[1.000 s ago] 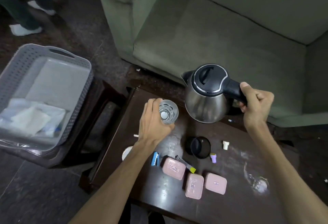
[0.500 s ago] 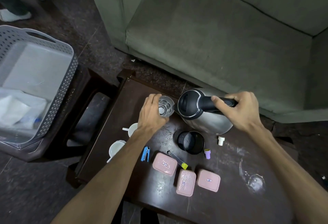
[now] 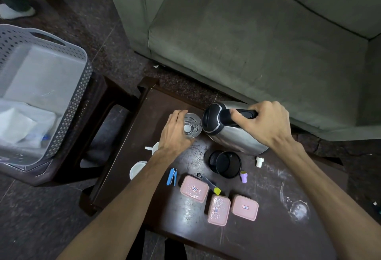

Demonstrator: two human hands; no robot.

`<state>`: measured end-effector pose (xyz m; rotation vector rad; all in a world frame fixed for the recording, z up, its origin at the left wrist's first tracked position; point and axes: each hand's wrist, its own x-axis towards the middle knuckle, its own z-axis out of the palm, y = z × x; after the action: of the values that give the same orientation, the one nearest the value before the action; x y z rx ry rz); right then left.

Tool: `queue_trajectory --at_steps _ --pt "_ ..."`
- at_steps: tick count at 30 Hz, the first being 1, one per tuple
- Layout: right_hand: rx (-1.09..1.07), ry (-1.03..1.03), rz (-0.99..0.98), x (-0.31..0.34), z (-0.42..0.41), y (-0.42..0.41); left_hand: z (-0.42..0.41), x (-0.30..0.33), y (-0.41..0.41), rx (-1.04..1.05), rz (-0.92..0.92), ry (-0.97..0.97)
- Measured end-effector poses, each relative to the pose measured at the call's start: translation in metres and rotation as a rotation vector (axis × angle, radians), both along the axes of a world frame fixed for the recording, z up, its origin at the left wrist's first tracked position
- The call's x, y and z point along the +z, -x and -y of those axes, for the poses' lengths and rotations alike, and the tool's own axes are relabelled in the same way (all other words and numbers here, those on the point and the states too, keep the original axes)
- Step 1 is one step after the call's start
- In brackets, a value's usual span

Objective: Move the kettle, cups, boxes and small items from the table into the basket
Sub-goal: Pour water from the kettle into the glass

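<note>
My right hand (image 3: 268,123) grips the black handle of the steel kettle (image 3: 233,136), which is tilted with its spout toward a clear glass (image 3: 192,125). My left hand (image 3: 175,134) is wrapped around that glass at the far side of the dark table (image 3: 257,231). On the table lie three pink boxes (image 3: 194,188) (image 3: 218,210) (image 3: 245,207), a black cup (image 3: 225,164), a blue clip (image 3: 172,177), a purple stopper (image 3: 243,175), a white cap (image 3: 259,161), a yellow-tipped tool (image 3: 210,183) and two white cups (image 3: 137,169) (image 3: 155,148). The grey basket (image 3: 68,103) stands to the left.
The basket rests on a dark stool (image 3: 99,123) left of the table and holds white plastic bags (image 3: 22,123). A green sofa (image 3: 257,43) sits just behind the table. A person's socked feet (image 3: 16,11) stand at the far left. An upturned clear glass (image 3: 296,208) lies at the right.
My right hand has lowered the kettle from upright in the air and tilted it spout-first toward the glass held by my left hand. The view has shifted downward a little.
</note>
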<state>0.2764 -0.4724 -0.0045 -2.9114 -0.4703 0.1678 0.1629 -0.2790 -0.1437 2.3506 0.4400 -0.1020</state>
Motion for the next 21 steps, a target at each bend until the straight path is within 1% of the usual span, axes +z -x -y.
queue_trajectory --at_steps 3,9,15,21 --pt "0.004 0.023 0.002 0.003 -0.005 0.002 -0.001 0.001 0.002 -0.004 -0.023 0.022" --pt "0.012 0.074 0.009 0.011 -0.014 0.007 -0.004 0.003 0.011 0.057 -0.038 0.056" --pt "0.003 0.099 0.018 0.020 -0.020 0.013 -0.008 0.004 0.023 0.123 -0.035 0.044" --pt "0.018 0.116 0.036 0.025 -0.021 0.014 -0.011 0.005 0.023 0.119 -0.059 0.009"
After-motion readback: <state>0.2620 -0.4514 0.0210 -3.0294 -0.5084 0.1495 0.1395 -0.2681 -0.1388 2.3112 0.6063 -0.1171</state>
